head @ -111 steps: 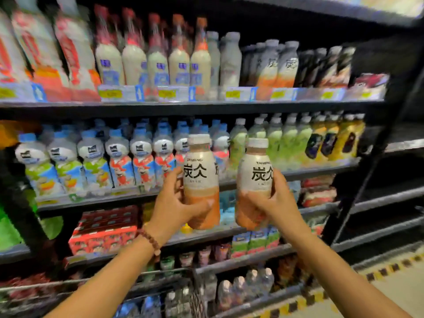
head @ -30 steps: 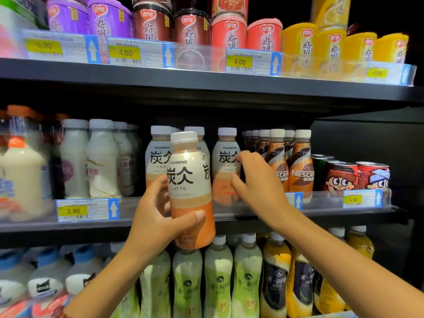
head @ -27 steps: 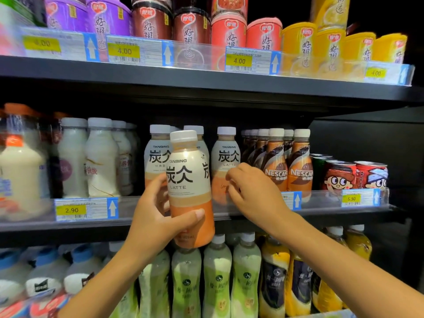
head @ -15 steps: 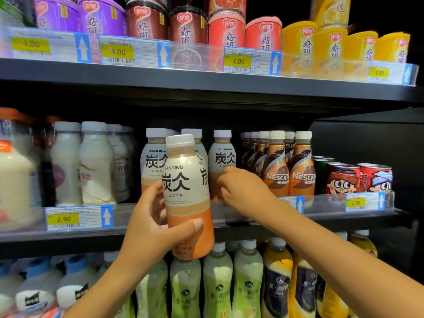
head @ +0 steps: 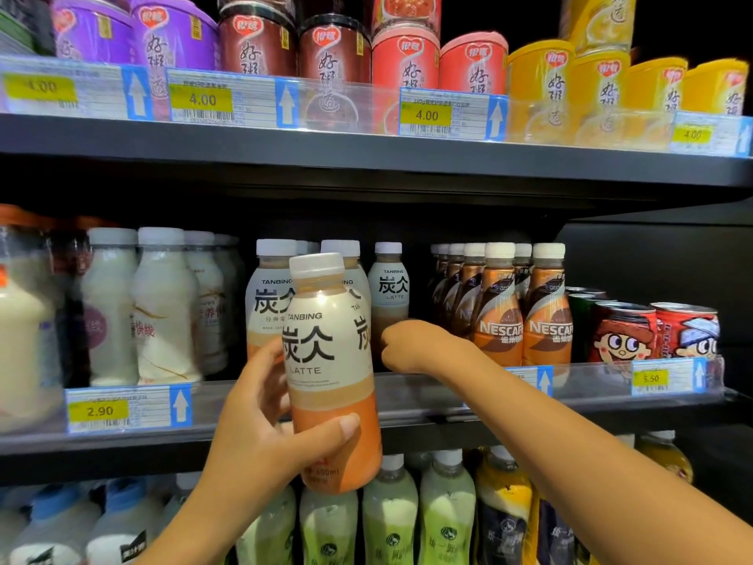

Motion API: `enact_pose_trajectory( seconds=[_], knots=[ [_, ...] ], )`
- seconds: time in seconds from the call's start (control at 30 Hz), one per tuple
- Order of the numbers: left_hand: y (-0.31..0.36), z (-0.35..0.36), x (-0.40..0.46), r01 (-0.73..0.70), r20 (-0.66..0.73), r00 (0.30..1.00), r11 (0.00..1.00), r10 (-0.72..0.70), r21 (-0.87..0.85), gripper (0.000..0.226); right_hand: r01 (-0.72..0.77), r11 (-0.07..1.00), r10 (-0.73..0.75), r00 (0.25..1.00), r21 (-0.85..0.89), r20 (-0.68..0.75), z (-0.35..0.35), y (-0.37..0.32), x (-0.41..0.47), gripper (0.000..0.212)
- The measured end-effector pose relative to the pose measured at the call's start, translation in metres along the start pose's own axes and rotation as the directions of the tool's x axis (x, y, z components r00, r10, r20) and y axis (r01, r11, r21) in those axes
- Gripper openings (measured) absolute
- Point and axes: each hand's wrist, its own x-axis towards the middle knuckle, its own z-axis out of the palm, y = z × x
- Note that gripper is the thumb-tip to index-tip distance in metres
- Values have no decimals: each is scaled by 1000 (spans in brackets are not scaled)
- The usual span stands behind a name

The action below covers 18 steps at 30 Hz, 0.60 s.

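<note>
My left hand (head: 265,434) grips a Tanbing latte bottle (head: 330,360) with a white cap, cream label and orange base. It holds the bottle upright in front of the middle shelf (head: 428,405). My right hand (head: 415,346) reaches over the shelf's clear front rail and closes round the lower part of a second latte bottle (head: 391,287). That bottle stands upright, deep on the shelf, and its fingers are mostly hidden. Two more latte bottles (head: 269,303) stand behind the held one.
Nescafé bottles (head: 546,320) and red cartoon cans (head: 623,332) fill the shelf to the right. White milk bottles (head: 163,311) stand to the left. Coloured cups (head: 326,46) line the upper shelf. Green and yellow bottles (head: 444,511) stand below.
The right hand's latte bottle now stands on the middle shelf and has slid further back. The right hand dropped to its base. The left hand still holds its bottle.
</note>
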Motion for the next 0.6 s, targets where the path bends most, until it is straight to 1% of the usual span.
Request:
enact_pose_trajectory(
  seconds=[0.07, 0.13, 0.2, 0.23, 0.27, 0.3, 0.33, 0.37, 0.4, 0.43, 0.5, 0.53, 0.6],
  knots=[
    [0, 0, -1, 2, 3, 1000, 1000, -2, 3, 84, -8, 999, 10, 998, 32, -66, -1, 2, -4, 32],
    [0, 0, -1, -5, 10, 1000, 1000, 5, 14, 85, 0, 997, 16, 978, 73, -208, -3, 4, -13, 31],
    [2, 2, -2, -10, 8, 1000, 1000, 10, 26, 84, 27, 992, 19, 935, 125, -353, -6, 7, -29, 23],
    [3, 3, -3, -14, 1, 1000, 1000, 14, 28, 82, 64, 982, 14, 910, 176, -413, -7, 7, -39, 21],
    [4, 4, -4, -20, -2, 1000, 999, 21, 34, 80, 114, 961, 14, 888, 250, -460, -7, 6, -50, 25],
    [5, 6, -4, -30, -2, 1000, 999, 30, 45, 78, 181, 912, 23, 874, 367, -486, -8, 4, -62, 30],
    [6, 7, -4, -38, -1, 999, 997, 38, 61, 77, 254, 819, 32, 876, 515, -482, -7, 1, -74, 31],
    [8, 10, -4, -45, 2, 999, 996, 45, 79, 77, 315, 691, 22, 891, 651, -454, -6, -3, -86, 29],
    [9, 12, -4, -52, 5, 999, 994, 52, 96, 78, 342, 601, 3, 903, 722, -430, -4, -8, -95, 26],
    [10, 15, -4, -62, 14, 998, 992, 61, 113, 78, 353, 594, -22, 905, 723, -424, -1, -11, -102, 30],
    [12, 20, -3, -84, 41, 996, 985, 78, 150, 79, 369, 654, -54, 894, 660, -446, 4, -14, -109, 48],
    [14, 23, -2, -96, 48, 995, 981, 89, 167, 79, 373, 669, -47, 885, 643, -464, 3, -15, -111, 52],
    [17, 26, 0, -134, 63, 990, 973, 124, 190, 81, 393, 658, -25, 864, 643, -502, -2, -14, -113, 55]
  ],
)
